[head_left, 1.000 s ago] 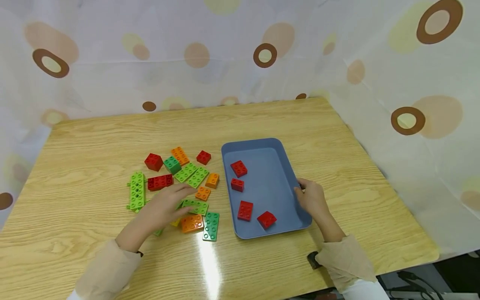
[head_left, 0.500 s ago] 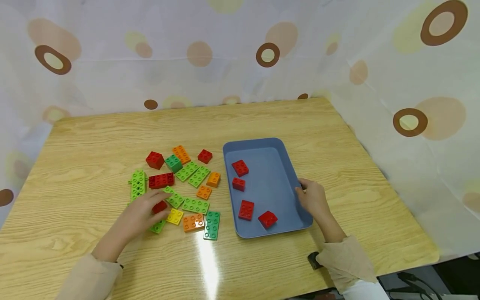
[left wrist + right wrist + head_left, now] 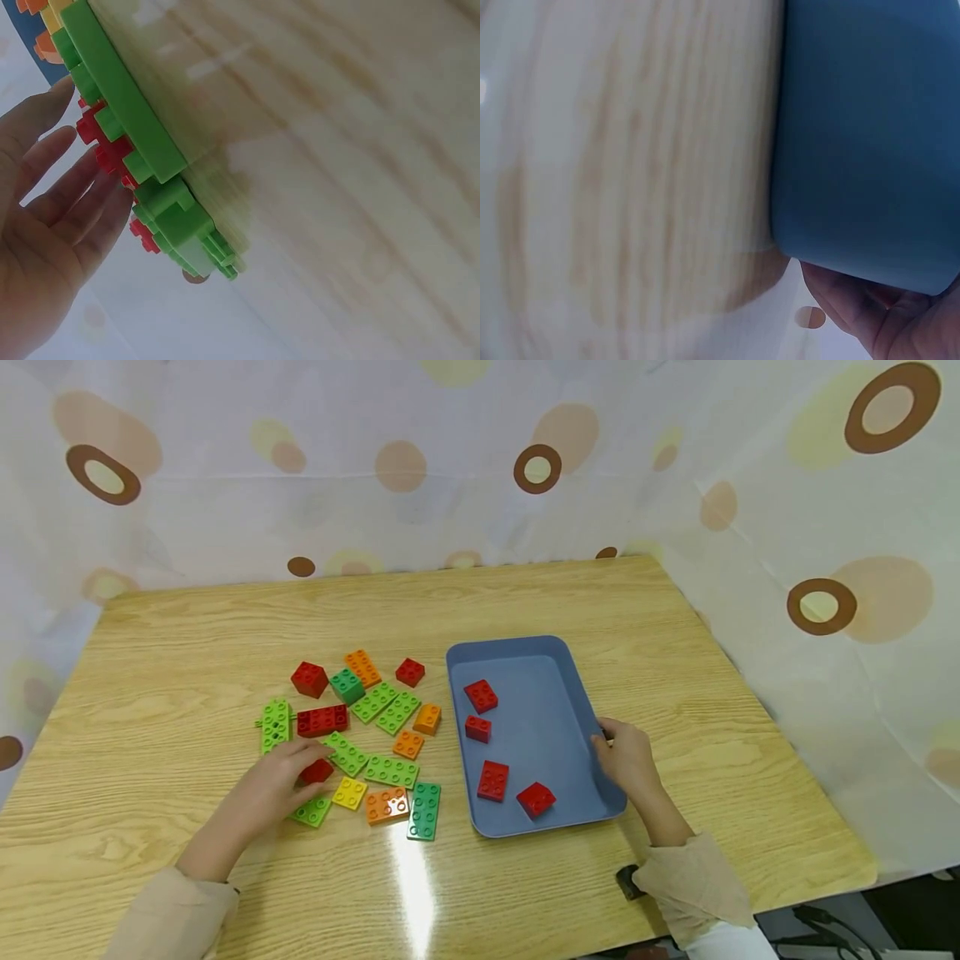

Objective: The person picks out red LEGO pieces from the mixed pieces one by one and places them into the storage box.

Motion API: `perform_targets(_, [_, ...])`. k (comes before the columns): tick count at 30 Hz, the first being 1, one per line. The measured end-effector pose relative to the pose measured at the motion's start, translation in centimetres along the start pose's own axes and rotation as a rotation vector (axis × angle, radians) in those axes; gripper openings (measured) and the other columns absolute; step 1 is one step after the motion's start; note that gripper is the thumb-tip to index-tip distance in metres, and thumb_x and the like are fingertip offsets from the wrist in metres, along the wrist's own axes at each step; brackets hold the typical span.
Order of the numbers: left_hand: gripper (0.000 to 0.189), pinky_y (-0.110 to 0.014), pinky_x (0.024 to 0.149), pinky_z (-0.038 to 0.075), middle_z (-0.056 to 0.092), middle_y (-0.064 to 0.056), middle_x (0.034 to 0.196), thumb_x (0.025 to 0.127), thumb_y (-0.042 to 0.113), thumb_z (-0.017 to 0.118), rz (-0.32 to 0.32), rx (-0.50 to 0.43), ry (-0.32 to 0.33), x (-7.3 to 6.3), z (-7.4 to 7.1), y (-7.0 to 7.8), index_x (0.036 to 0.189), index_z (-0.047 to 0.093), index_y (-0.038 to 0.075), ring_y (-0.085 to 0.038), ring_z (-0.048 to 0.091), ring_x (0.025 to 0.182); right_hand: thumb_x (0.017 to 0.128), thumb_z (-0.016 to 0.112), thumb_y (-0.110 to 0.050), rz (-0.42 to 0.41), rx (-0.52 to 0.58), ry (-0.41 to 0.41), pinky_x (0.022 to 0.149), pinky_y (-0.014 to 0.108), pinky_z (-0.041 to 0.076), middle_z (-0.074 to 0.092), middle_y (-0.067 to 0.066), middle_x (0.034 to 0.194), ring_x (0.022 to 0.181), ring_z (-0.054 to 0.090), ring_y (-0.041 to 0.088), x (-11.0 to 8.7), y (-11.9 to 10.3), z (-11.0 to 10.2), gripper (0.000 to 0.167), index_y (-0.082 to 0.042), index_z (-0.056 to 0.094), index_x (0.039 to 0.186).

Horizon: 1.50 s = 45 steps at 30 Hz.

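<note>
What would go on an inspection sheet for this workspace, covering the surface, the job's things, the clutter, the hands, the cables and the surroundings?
Surface: wood-grain table, with a streak of glare toward the near edge.
Job's things: blue tray holding four red bricks; another red brick outside it.
Clutter: loose bricks in several colours, scattered left of the tray.
Hands: left hand at the red brick outside the tray, grip unclear; right hand grips the tray's right side.
Cables: dark cables beyond the table's edge, lower right.
Surroundings: pale sheet with brown rings and spots behind and to the right.
</note>
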<state>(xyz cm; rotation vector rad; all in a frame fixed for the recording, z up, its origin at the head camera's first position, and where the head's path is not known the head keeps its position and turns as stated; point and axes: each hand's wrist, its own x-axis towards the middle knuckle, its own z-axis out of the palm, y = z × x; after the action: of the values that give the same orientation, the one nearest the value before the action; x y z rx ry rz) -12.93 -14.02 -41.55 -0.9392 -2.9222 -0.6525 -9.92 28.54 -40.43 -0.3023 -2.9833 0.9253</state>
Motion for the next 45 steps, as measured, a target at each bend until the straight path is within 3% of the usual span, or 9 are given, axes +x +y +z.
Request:
perform_targets(10, [0.028, -0.047, 0.084, 0.051, 0.061, -0.019, 0.105, 0.072, 0.004, 0.077, 0.007, 0.0, -0.006, 0.2, 0.2, 0.0, 0.097, 0.067, -0.002, -0.036, 0.057, 0.099, 0.089, 0.052, 0.0, 0.0, 0.004, 0.006, 0.059, 0.034, 0.052, 0.063, 0.031, 0.103, 0.077, 0.064, 0.032, -0.1, -0.1, -0.1, 0.033, 0.013, 0.055, 0.12])
perform_targets(24, [0.022, -0.044, 0.082, 0.052, 0.063, -0.016, 0.099, 0.073, 0.003, 0.076, 0.033, 0.013, -0.016, 0.5, 0.3, 0.3, 0.093, 0.068, -0.001, -0.032, 0.058, 0.095, 0.089, 0.052, 0.0, 0.009, -0.001, 0.008, 0.063, 0.037, 0.053, 0.062, 0.032, 0.104, 0.083, 0.064, 0.035, 0.0, 0.1, 0.1, 0.034, 0.013, 0.055, 0.12])
perform_targets(28, [0.021, -0.043, 0.081, 0.052, 0.062, -0.014, 0.099, 0.074, 0.005, 0.075, 0.052, 0.015, -0.014, 1.0, 0.2, 0.7, 0.093, 0.068, 0.0, -0.03, 0.059, 0.094, 0.089, 0.052, -0.001, 0.009, 0.003, 0.01, 0.059, 0.033, 0.051, 0.063, 0.031, 0.104, 0.077, 0.063, 0.032, 0.1, 0.3, 0.1, 0.033, 0.012, 0.055, 0.119])
perform_targets(31, [0.021, -0.041, 0.08, 0.053, 0.062, -0.014, 0.1, 0.074, 0.003, 0.074, 0.09, 0.015, -0.009, 1.6, -0.1, 1.4, 0.094, 0.067, -0.001, -0.029, 0.059, 0.093, 0.089, 0.052, -0.001, 0.015, 0.008, 0.006, 0.056, 0.029, 0.048, 0.063, 0.031, 0.104, 0.073, 0.062, 0.028, 0.2, 0.3, 0.1, 0.034, 0.012, 0.055, 0.12])
perform_targets(38, [0.02, -0.037, 0.079, 0.053, 0.061, -0.011, 0.099, 0.076, 0.002, 0.073, 0.167, -0.003, -0.004, 3.8, -0.4, 4.0, 0.095, 0.067, 0.0, -0.026, 0.058, 0.094, 0.089, 0.053, 0.0, 0.004, 0.008, 0.015, 0.06, 0.035, 0.052, 0.063, 0.031, 0.102, 0.079, 0.064, 0.033, -0.1, 0.4, 0.1, 0.033, 0.012, 0.056, 0.119])
perform_targets(45, [0.021, -0.035, 0.08, 0.053, 0.062, -0.012, 0.097, 0.076, 0.003, 0.074, 0.282, -0.009, 0.017, 6.8, 0.0, 6.5, 0.095, 0.066, -0.002, -0.026, 0.058, 0.092, 0.089, 0.052, -0.001, -0.001, 0.021, 0.01, 0.062, 0.035, 0.053, 0.063, 0.031, 0.104, 0.083, 0.064, 0.035, 0.1, 0.3, 0.1, 0.033, 0.012, 0.056, 0.119])
